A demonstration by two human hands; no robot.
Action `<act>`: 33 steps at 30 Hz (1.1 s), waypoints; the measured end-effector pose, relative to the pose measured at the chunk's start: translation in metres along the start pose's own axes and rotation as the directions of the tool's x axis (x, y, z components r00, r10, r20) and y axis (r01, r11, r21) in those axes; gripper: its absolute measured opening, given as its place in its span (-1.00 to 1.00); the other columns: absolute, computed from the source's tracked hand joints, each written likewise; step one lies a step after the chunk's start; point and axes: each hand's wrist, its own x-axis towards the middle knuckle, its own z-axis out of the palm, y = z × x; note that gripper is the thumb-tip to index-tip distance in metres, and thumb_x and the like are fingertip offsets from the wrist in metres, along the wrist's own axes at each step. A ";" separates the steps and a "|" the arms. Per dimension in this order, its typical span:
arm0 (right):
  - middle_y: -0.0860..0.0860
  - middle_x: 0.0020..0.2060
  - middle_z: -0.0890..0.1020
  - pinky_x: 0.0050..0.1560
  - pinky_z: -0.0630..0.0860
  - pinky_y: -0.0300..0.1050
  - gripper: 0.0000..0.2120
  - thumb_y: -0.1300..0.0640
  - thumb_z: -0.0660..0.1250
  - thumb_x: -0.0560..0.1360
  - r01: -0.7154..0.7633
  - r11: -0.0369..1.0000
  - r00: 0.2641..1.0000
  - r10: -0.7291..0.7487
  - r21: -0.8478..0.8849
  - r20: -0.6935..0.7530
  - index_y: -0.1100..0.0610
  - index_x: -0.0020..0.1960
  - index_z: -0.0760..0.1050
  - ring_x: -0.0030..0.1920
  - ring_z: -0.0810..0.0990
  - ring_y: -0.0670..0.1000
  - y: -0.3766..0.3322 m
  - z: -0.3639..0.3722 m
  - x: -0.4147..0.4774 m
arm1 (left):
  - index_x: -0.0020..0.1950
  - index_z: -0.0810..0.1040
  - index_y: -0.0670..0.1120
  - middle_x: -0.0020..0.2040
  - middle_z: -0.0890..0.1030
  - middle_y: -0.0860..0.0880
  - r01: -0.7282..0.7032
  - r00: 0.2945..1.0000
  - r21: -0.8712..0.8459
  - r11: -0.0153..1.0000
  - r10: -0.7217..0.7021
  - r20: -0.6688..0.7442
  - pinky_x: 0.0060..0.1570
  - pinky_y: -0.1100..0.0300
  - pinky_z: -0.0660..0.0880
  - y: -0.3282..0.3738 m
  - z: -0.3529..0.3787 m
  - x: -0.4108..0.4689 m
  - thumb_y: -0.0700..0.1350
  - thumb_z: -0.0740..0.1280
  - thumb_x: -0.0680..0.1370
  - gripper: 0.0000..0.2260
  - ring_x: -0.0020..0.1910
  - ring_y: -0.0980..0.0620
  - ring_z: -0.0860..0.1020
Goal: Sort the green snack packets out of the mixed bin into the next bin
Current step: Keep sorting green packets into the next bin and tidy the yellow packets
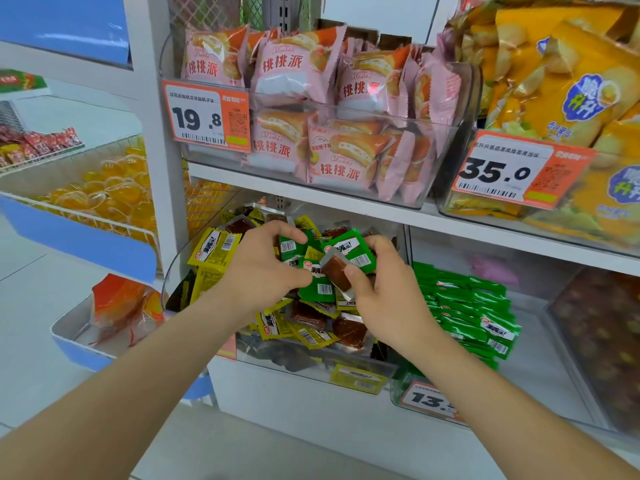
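The clear mixed bin [304, 363] on the lower shelf holds yellow, green and clear red-brown snack packets. My left hand [258, 268] hovers over its middle and grips green packets [292, 249] between curled fingers and thumb. My right hand [384, 289] is beside it, holding more green packets [353, 251] with a clear red-brown packet [335, 270] pinched under the thumb. The clear bin to the right [540, 327] holds a stack of green packets [471, 306].
Yellow packets [213, 252] lie at the mixed bin's left. Above it a shelf carries a bin of pink pie packs [311, 116] and yellow chip bags [561, 91]. A 13-something price tag [429, 400] hangs on the green bin's front. A wire basket of orange jellies [104, 195] stands left.
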 end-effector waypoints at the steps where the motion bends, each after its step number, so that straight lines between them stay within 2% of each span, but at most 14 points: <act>1: -0.11 0.05 0.66 -0.10 0.65 -0.15 -0.67 0.08 0.31 0.68 0.009 0.999 1.000 -0.009 -0.037 -0.005 -0.06 0.40 0.32 -0.06 0.67 -0.10 0.000 0.000 0.000 | 0.06 0.59 0.09 0.19 0.62 -0.04 -0.023 1.000 0.036 0.999 0.022 0.008 -0.27 -0.32 0.63 0.000 -0.001 0.001 -0.30 0.54 0.23 -0.51 -0.13 -0.40 0.66; 5: -0.09 -0.05 0.68 -0.24 0.59 -0.18 -0.64 0.10 0.35 0.65 0.149 0.980 0.989 -0.148 -0.133 0.018 -0.07 0.38 0.32 -0.21 0.63 -0.15 -0.002 -0.004 -0.001 | 0.11 0.55 0.09 0.23 0.54 0.06 -0.088 0.995 0.197 0.976 0.077 0.065 -0.39 0.01 0.60 -0.001 -0.006 0.004 -0.38 0.60 0.28 -0.45 -0.27 -0.16 0.65; 7: -0.11 -0.05 0.66 -0.19 0.61 -0.14 -0.70 0.14 0.40 0.61 0.222 0.963 0.973 -0.210 -0.154 0.094 -0.09 0.25 0.39 -0.18 0.64 -0.14 -0.004 -0.009 -0.001 | 0.09 0.59 0.11 0.20 0.58 0.11 -0.118 0.991 0.246 0.962 0.097 0.096 -0.07 0.01 0.65 -0.006 -0.009 0.006 -0.23 0.65 0.32 -0.53 0.01 -0.04 0.67; 10: -0.13 0.01 0.59 -0.07 0.50 -0.17 -0.72 0.24 0.38 0.58 0.262 0.921 0.925 -0.154 -0.290 0.346 -0.09 0.14 0.42 -0.06 0.54 -0.17 -0.001 -0.013 -0.002 | 0.05 0.67 0.12 0.23 0.64 0.13 -0.156 0.987 0.315 0.936 0.138 0.079 0.33 0.02 0.50 -0.014 -0.011 0.009 -0.03 0.62 0.44 -0.76 0.30 0.11 0.56; 12: -0.11 0.04 0.58 -0.14 0.42 -0.30 -0.69 0.30 0.33 0.56 0.302 0.899 0.885 -0.140 -0.317 0.444 -0.08 0.15 0.45 -0.10 0.51 -0.23 0.001 -0.014 -0.002 | 0.05 0.69 0.10 0.25 0.65 0.10 -0.147 0.989 0.334 0.931 0.148 0.024 0.34 0.07 0.47 -0.014 -0.012 0.010 -0.06 0.58 0.49 -0.82 0.32 0.10 0.55; 14: -0.12 0.02 0.63 -0.26 0.35 -0.41 -0.75 0.23 0.36 0.55 0.300 0.901 0.873 -0.127 -0.312 0.471 -0.08 0.13 0.53 -0.20 0.52 -0.33 0.000 -0.017 -0.003 | 0.06 0.70 0.10 0.26 0.64 0.06 -0.128 0.987 0.351 0.928 0.155 -0.049 0.12 0.23 0.50 -0.012 -0.014 0.010 -0.06 0.57 0.49 -0.82 0.19 0.07 0.61; 16: -0.15 -0.05 0.67 -0.29 0.38 -0.39 -0.88 0.09 0.41 0.58 0.284 0.914 0.877 -0.126 -0.289 0.463 -0.09 0.08 0.60 -0.25 0.54 -0.35 -0.003 -0.019 -0.003 | 0.06 0.69 0.08 0.20 0.65 0.02 -0.119 0.975 0.387 0.914 0.181 -0.129 -0.14 0.36 0.42 -0.007 -0.017 0.007 -0.04 0.60 0.46 -0.79 0.04 0.04 0.63; 17: -0.14 -0.12 0.67 -0.29 0.42 -0.34 -0.96 0.03 0.40 0.60 0.280 0.920 0.888 -0.138 -0.275 0.439 -0.10 0.04 0.61 -0.28 0.57 -0.29 -0.004 -0.019 -0.002 | 0.06 0.70 0.06 0.18 0.66 0.01 -0.127 0.966 0.414 0.901 0.207 -0.154 -0.13 0.34 0.40 -0.006 -0.018 0.006 -0.02 0.62 0.44 -0.76 0.07 0.01 0.62; 20: -0.05 -0.35 0.61 -0.39 0.40 -0.24 -0.84 0.01 0.34 0.66 0.202 0.940 0.958 -0.131 -0.276 0.253 -0.02 -0.08 0.60 -0.39 0.54 -0.07 -0.002 -0.019 0.003 | 0.10 0.71 -0.01 0.08 0.67 -0.03 -0.152 0.960 0.460 0.875 0.242 -0.143 0.04 0.21 0.35 0.000 -0.021 0.000 0.07 0.61 0.43 -0.69 0.13 -0.02 0.62; 22: -0.01 -0.33 0.60 -0.33 0.38 -0.11 -0.87 0.08 0.33 0.66 0.131 0.941 0.987 -0.096 -0.312 0.125 0.07 -0.02 0.61 -0.38 0.50 -0.08 0.002 -0.022 0.008 | 0.09 0.72 -0.03 -0.12 0.64 -0.01 -0.150 0.962 0.435 0.888 0.233 -0.144 -0.05 0.15 0.38 0.001 -0.021 -0.001 0.09 0.56 0.48 -0.72 0.00 0.05 0.63; 24: 0.01 -0.18 0.63 -0.27 0.38 -0.11 -0.89 0.14 0.33 0.64 0.075 0.942 0.996 -0.054 -0.328 0.075 0.05 0.15 0.57 -0.26 0.54 -0.01 0.004 -0.022 0.008 | 0.06 0.72 -0.01 -0.10 0.66 0.01 -0.159 0.942 0.450 0.879 0.271 -0.196 -0.01 0.16 0.43 0.000 -0.022 0.000 -0.02 0.54 0.53 -0.85 0.00 -0.04 0.65; 26: 0.02 -0.10 0.64 -0.31 0.42 -0.13 -0.78 0.17 0.31 0.63 0.040 0.943 0.997 -0.014 -0.331 0.080 0.01 0.25 0.48 -0.25 0.57 0.01 0.003 -0.020 0.007 | 0.10 0.70 0.01 0.06 0.69 0.04 -0.183 0.910 0.476 0.860 0.332 -0.250 0.10 0.20 0.43 0.000 -0.023 -0.001 -0.14 0.51 0.55 -0.85 0.12 -0.04 0.63; 29: 0.05 -0.19 0.62 -0.38 0.50 -0.14 -0.79 0.22 0.28 0.60 0.054 0.911 0.992 -0.003 -0.409 0.124 0.14 0.23 0.43 -0.30 0.62 0.00 0.000 -0.013 0.009 | 0.37 0.56 0.00 0.25 0.65 -0.01 -0.193 0.903 0.498 0.846 0.352 -0.247 0.16 0.22 0.38 -0.001 -0.024 -0.001 -0.24 0.44 0.59 -0.63 0.24 -0.04 0.57; 33: 0.20 0.16 0.55 0.13 0.52 0.08 -0.68 0.13 0.29 0.58 0.136 0.739 0.970 0.035 -0.660 0.239 0.25 0.28 0.43 0.20 0.54 0.24 -0.005 -0.003 0.018 | 0.58 0.33 -0.09 0.43 0.50 -0.10 -0.140 0.942 0.491 0.860 0.268 -0.202 0.28 0.10 0.34 -0.003 -0.020 -0.001 -0.31 0.36 0.62 -0.46 0.43 -0.13 0.43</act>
